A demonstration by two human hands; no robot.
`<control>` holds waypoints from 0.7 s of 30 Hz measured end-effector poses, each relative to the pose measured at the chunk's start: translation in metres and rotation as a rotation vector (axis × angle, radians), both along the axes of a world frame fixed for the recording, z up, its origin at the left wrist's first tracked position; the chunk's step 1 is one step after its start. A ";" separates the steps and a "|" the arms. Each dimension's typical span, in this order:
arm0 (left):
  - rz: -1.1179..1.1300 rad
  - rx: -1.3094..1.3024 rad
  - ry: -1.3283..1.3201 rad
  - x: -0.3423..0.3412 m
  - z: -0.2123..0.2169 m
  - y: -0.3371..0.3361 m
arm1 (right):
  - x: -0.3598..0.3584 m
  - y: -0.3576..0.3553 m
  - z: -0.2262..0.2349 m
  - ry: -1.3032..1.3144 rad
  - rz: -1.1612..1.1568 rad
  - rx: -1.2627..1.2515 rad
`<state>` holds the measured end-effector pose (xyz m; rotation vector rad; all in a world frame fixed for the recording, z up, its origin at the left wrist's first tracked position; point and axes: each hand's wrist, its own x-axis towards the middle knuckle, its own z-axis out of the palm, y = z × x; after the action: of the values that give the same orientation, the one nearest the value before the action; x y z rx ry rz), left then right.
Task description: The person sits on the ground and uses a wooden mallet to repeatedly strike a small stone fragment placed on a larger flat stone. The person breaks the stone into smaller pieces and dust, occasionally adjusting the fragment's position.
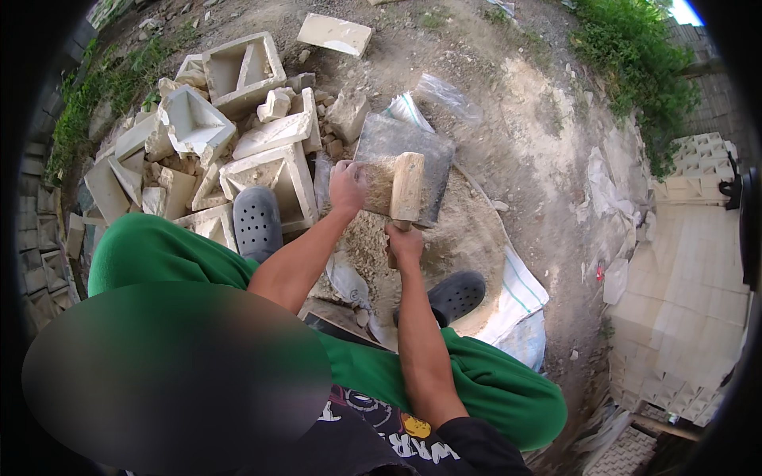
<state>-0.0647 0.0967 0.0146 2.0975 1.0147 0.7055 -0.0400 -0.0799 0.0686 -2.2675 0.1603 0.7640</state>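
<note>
My right hand [404, 243] grips the short handle of a wooden mallet [408, 187]. The mallet's thick pale head is over a dark grey slab [429, 163]. Crumbled tan material [378, 187] covers the slab's near left part, beside the mallet head. My left hand [348, 188] is at the slab's left edge with its fingers curled in. What it holds, if anything, is hidden. Below the slab, more tan crumbs [365, 246] lie between my feet on a white woven sack [520, 284].
Broken, cream-coloured hollow blocks [266, 170] are heaped at the left. A flat pale block [335, 34] lies on the dirt beyond. My grey clogs [258, 222] flank the work spot. Stacked pale blocks [675, 293] stand at the right; clear plastic [448, 97] lies behind the slab.
</note>
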 end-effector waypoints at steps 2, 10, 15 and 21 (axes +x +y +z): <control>0.033 -0.007 0.012 -0.012 -0.006 0.001 | 0.005 0.001 0.000 -0.044 -0.013 0.019; 0.051 -0.013 0.054 -0.021 0.001 -0.008 | 0.014 0.002 0.002 -0.408 0.101 0.278; -0.116 0.127 0.036 -0.023 0.003 -0.024 | 0.002 0.001 -0.006 -0.088 0.024 -0.183; -0.423 0.263 0.113 -0.040 -0.006 -0.048 | 0.022 0.014 0.043 0.092 -0.189 0.249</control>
<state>-0.1046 0.0489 0.0082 2.4965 0.5220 0.5304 -0.0178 -0.0663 0.1120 -1.9524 0.3013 0.7446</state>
